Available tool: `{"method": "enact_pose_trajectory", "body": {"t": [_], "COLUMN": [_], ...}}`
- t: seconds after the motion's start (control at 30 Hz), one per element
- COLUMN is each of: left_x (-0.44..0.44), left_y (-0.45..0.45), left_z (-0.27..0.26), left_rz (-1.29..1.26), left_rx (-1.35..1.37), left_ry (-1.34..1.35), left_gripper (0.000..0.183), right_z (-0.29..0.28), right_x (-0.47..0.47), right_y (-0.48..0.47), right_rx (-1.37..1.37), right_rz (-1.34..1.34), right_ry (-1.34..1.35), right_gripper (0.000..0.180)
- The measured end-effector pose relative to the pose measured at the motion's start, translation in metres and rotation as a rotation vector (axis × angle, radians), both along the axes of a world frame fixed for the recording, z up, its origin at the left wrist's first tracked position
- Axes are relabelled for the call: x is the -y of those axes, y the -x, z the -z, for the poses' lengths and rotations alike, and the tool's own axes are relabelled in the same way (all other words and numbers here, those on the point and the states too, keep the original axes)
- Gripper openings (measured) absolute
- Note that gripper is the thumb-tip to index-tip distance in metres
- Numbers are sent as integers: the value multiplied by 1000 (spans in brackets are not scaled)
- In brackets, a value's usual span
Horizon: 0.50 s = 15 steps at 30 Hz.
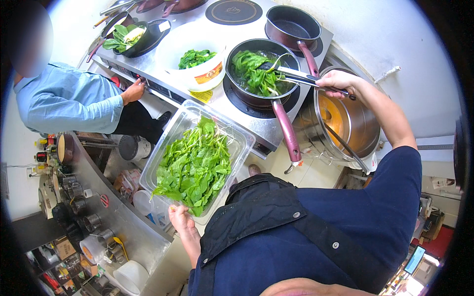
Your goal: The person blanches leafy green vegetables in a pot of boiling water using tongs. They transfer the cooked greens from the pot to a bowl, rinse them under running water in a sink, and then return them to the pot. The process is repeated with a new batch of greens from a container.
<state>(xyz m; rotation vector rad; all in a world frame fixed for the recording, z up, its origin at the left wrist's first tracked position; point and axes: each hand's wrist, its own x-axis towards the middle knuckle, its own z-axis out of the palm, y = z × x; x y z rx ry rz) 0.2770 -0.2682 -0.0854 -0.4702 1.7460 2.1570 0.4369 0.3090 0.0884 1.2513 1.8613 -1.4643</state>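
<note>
My right hand (337, 83) grips metal tongs (296, 74) with dark handles. Their tips hold a clump of wilted leafy greens (255, 70) in the water of a black-lined saucepan (232, 55) on the cooktop. The pan's maroon handle (287, 129) sticks out toward me. At the near rim of a clear plastic container (242, 148), my left hand (182, 220) is closed on its edge. Fresh leafy greens (196, 162) are heaped inside it. A white bowl (172, 55) with more wilted greens (196, 58) stands left of the saucepan.
An empty saucepan (292, 22) sits behind on the cooktop (192, 11). Right of it stands a large steel pot (366, 122) holding orange liquid and a ladle. A co-worker in a blue shirt (70, 98) is at left, near another pan of greens (124, 37). A steel counter (122, 211) carries several containers.
</note>
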Motion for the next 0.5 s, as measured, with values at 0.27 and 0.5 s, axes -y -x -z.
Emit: {"method": "enact_pose_trajectory", "body": {"t": [0.27, 0.5], "left_x": [-12, -1], "left_y": [-3, -1], "left_z": [-10, 0], "left_rz": [-53, 17], "left_rx": [32, -11], "left_ry": [-1, -33], "left_gripper": [29, 24], "right_z": [-25, -94], "right_x": [-8, 28], "right_y": [-10, -14], "right_rx": [59, 134], "right_rz": [-146, -613], "right_ry": [-214, -1053], "right_gripper": [32, 32]}}
